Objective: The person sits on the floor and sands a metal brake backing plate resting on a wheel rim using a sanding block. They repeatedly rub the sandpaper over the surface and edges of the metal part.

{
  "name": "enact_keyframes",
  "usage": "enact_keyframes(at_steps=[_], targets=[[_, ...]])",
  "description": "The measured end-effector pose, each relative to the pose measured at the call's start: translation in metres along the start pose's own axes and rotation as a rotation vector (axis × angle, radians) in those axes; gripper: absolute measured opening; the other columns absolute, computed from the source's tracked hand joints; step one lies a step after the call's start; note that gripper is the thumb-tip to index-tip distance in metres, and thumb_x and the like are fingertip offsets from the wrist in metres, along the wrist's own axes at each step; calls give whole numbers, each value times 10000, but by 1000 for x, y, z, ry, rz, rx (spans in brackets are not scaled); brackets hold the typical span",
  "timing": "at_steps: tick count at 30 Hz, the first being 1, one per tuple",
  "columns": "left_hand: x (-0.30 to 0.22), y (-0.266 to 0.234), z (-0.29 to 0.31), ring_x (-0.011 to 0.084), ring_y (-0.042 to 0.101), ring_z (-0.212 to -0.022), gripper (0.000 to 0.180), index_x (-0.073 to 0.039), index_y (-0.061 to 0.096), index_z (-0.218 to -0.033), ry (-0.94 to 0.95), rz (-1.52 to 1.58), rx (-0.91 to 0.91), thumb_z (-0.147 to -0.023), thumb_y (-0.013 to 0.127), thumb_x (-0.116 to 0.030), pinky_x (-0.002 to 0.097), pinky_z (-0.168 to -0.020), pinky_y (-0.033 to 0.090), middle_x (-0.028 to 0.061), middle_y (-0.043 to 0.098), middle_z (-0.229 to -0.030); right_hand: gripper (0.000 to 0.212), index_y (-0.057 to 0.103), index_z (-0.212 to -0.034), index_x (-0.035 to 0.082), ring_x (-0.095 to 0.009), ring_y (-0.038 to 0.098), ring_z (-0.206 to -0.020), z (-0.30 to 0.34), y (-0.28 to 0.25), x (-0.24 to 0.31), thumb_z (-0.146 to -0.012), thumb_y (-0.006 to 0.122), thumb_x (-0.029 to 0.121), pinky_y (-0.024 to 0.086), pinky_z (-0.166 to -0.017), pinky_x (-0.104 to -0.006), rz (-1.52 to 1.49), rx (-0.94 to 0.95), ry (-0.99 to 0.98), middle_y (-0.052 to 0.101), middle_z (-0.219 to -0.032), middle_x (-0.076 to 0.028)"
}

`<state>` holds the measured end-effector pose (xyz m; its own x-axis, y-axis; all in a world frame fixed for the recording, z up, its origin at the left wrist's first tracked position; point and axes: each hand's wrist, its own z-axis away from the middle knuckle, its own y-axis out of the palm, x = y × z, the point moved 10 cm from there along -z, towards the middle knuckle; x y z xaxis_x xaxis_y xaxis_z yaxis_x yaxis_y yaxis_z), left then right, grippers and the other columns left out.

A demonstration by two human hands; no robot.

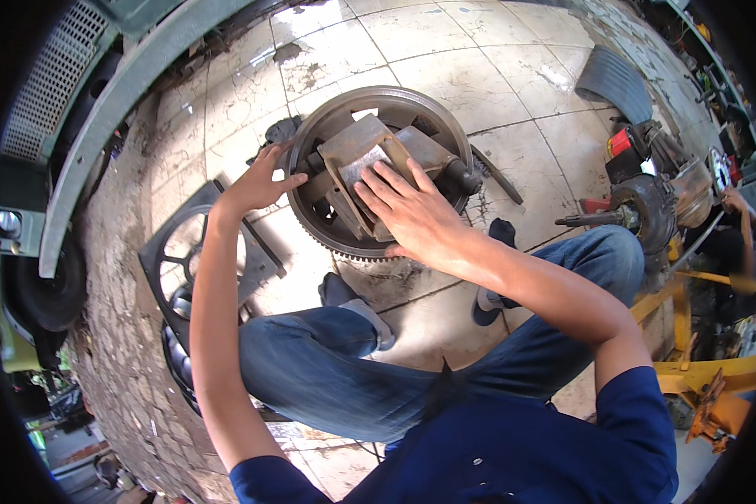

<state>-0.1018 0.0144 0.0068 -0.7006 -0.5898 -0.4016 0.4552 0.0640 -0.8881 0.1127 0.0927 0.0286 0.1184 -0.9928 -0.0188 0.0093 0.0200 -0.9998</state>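
A heavy toothed flywheel point(376, 95) lies flat on the tiles between my feet. Across it sits a rusty, boxy metal part point(354, 141) with a flat plate face; its exact kind is unclear. My right hand point(416, 214) rests flat, fingers extended, over a small light-grey patch point(364, 163) on that face, which could be a sheet or bare metal. At the flywheel's left rim is my left hand point(260, 180), fingers spread and thumb toward the metal part, gripping nothing. A dark cylindrical end point(464, 178) sticks out at the right of the part.
A black fan shroud point(170, 244) lies at the left, near my left forearm. A dark bar point(497, 175) is right of the flywheel. Farther right are a greasy machine assembly point(634, 206), a yellow frame point(685, 374) and another person's hand point(735, 200). A vehicle bumper point(101, 126) curves along the upper left.
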Motion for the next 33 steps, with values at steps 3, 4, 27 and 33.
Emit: enact_keyframes(at_steps=[3, 4, 27, 33], targets=[[-7, -16, 3, 338, 450, -1385, 753, -78, 395, -1515, -84, 106, 22, -937, 664, -479, 439, -1148, 362, 200, 466, -1490, 1015, 330, -1532, 35, -246, 227, -1517, 4, -2, -5, -763, 785, 516, 151, -1233, -544, -50, -41, -39, 309, -1613, -93], [-12, -20, 0, 362, 439, -1393, 683, -83, 439, -1496, -77, 153, 32, -959, 633, -458, 437, -1148, 365, 230, 442, -1494, 1013, 329, -1532, 35, -249, 227, -1517, 2, -4, -8, -764, 785, 513, 152, -1233, -543, -74, -41, -46, 310, -1612, -96], [-100, -9, 16, 229, 663, -1074, 267, -2, 640, -1231, 173, 284, -81, -990, 550, -72, 336, -949, 491, 141, 706, -1119, 560, 600, -1306, -15, -270, 427, -1409, 1, -13, -19, -941, 638, 408, 287, -1195, -448, -575, -329, -84, 563, -1412, -146], [-95, -6, 10, 174, 630, -1042, 267, -1, 618, -1221, 142, 387, -116, -965, 617, -75, 331, -919, 485, 98, 682, -1078, 551, 581, -1328, -17, -285, 422, -1413, -2, -8, -25, -909, 700, 319, 309, -1201, -426, -709, -301, -80, 552, -1418, -164]])
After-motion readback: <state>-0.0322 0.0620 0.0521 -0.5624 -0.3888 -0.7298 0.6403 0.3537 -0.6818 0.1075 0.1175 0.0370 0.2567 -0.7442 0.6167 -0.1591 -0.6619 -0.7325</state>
